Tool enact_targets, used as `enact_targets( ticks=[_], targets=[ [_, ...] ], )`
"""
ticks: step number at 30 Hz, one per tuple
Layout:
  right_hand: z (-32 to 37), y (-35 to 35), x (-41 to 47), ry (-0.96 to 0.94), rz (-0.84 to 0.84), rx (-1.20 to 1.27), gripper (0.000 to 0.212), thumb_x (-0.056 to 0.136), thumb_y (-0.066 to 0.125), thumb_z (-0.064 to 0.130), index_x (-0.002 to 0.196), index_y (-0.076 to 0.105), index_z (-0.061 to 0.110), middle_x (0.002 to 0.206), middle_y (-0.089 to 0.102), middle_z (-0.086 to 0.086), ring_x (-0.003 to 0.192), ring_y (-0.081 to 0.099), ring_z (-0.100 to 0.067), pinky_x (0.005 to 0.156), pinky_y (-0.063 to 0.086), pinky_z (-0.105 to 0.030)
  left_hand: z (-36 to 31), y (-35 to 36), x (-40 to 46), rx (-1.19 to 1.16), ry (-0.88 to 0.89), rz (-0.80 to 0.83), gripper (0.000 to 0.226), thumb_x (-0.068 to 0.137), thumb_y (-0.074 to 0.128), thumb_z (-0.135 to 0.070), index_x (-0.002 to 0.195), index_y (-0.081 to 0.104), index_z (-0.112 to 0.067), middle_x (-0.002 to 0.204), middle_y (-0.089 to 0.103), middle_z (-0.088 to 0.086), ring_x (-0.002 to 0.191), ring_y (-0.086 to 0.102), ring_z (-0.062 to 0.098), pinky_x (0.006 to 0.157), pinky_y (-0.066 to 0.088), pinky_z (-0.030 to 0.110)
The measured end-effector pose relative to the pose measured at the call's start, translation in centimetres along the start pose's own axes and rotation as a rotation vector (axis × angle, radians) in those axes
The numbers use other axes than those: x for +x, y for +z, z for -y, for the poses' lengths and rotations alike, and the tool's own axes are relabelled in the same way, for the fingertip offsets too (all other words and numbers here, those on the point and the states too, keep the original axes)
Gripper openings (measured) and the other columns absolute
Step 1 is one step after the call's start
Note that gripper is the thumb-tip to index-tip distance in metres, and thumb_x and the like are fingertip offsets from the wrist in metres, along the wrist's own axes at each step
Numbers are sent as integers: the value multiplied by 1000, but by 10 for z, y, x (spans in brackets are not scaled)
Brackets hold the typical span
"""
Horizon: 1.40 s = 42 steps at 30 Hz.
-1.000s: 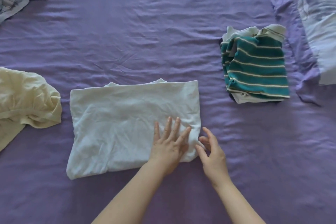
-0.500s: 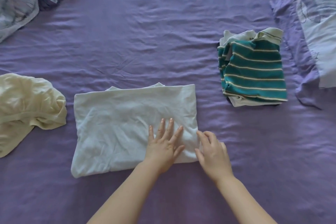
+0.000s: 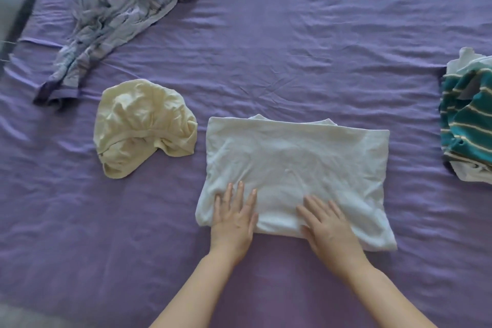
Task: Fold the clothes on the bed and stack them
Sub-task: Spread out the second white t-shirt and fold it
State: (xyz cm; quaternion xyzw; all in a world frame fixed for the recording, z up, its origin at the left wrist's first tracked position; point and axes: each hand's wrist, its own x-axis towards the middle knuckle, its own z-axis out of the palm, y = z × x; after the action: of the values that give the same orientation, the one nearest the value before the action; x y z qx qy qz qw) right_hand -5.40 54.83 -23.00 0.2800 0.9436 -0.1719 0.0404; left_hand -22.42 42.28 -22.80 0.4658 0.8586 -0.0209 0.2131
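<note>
Nearest the viewer, two bare forearms reach up from the bottom edge onto a bed covered by a wrinkled purple sheet (image 3: pixel 266 61); the left hand (image 3: pixel 233 217) lies flat, fingers straight and slightly spread, on the near left part of a white garment (image 3: pixel 295 168); the right hand (image 3: pixel 328 224) lies flat beside it, fingers straight and together, on the near middle of the same garment; neither hand grips or pinches the cloth, both only rest or press on it; the white garment sits in the middle of the bed as a wide rectangle with some edges showing at its far side, so it seems partly folded, with perhaps one more fold and the move to the stack left to do; just left of it, apart from it, lies a crumpled cream garment (image 3: pixel 143 125), not yet folded; at the far right edge, well apart from the white one, sits a stack topped by a green striped garment (image 3: pixel 468 125), cut off by the frame, which looks like the finished pile; farthest away, at the upper left, a rumpled blue-grey cloth (image 3: pixel 111 16) sprawls unfolded; whether that is clothing or bedding cannot be told; no container appears anywhere in view.
</note>
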Motion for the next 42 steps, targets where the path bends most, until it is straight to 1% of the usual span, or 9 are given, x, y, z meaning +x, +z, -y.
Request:
enact_targets(
  ticks=[3,7,12,16,20,24,35,39,42],
  targets=[
    [34,6,10,-116,128,-38,48,68,81,34,113,68,27,124,63,-5,117,58,-30,97,41,-57,12,-4,0,21,-37,-134,47,78,71,-12,124,62,-21,138,51,15,128,46,39,100,37,59],
    [44,12,13,-61,222,-95,49,69,78,43,115,65,33,132,58,-2,124,51,-31,105,19,-55,44,0,4,-74,-287,-45,63,94,40,-11,145,22,-44,159,0,-1,145,1,26,116,14,44],
    [66,8,14,-8,351,-121,49,83,36,58,121,59,38,137,53,-3,130,43,-33,103,30,-59,54,-2,5,-91,-261,15,70,95,38,-8,145,11,-48,159,-11,-4,145,0,21,114,15,37],
    [61,14,22,14,445,24,44,96,27,53,135,41,41,157,11,11,146,-4,-22,113,-6,-51,55,-10,5,-125,-237,42,73,92,41,-4,145,13,-46,159,-9,-2,144,7,23,113,20,38],
    [57,6,30,135,222,316,25,96,48,33,113,65,28,142,46,10,141,25,-12,114,17,-38,55,-26,12,-529,-360,-101,67,89,58,-19,147,25,-24,153,14,11,134,32,27,104,33,35],
    [66,-6,61,181,97,460,29,93,55,21,121,62,19,131,57,3,129,44,-16,107,33,-33,66,-41,34,-898,-662,-55,56,86,63,-32,135,44,-11,134,48,11,115,51,24,88,41,30],
    [124,-33,242,-574,394,-501,53,98,33,15,147,19,29,159,5,3,145,-12,-26,117,4,-51,80,-41,36,-664,-526,72,33,89,56,-38,118,54,-21,114,61,-3,105,57,20,83,49,36],
    [128,-31,260,-600,439,-665,58,98,37,19,149,12,29,158,11,1,144,10,-27,115,3,-56,82,-40,29,-815,-519,103,26,84,59,-41,105,56,-27,102,64,-9,95,60,14,82,51,36],
    [121,-35,263,-640,350,-651,55,95,42,20,145,21,31,140,41,3,124,36,-23,109,18,-43,82,-46,19,-1035,-520,69,19,81,66,-39,94,61,-26,91,66,-13,86,62,8,79,53,34]
  ],
)
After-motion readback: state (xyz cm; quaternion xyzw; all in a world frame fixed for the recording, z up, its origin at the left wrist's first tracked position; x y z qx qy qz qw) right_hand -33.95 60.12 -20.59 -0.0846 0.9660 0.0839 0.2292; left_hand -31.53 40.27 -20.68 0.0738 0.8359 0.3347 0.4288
